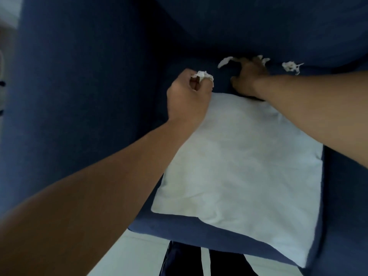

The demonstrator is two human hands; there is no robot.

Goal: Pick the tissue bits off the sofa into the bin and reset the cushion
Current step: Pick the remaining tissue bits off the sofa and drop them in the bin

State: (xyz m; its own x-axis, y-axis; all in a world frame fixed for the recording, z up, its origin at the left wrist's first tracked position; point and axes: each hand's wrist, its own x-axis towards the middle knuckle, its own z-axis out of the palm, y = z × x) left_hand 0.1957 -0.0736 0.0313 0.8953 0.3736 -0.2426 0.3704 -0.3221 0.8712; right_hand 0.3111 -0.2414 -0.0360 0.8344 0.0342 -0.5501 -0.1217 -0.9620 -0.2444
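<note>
A pale cushion [243,172] lies flat on the seat of the dark blue sofa [83,96]. My left hand [187,94] is closed above the cushion's far left corner, with white tissue bits [203,75] sticking out of its fingers. My right hand [249,76] reaches over the cushion's far edge, fingers spread on the seat at the backrest crease. One torn tissue bit [225,61] lies just left of those fingers, another [263,60] at the fingertips, and a third [291,66] farther right. Whether the right hand grips any tissue is not visible.
The sofa's armrest rises at the left and its backrest [258,22] fills the top. Pale floor [137,253] shows below the seat's front edge, beside my dark trouser leg with a white stripe [205,259]. No bin is in view.
</note>
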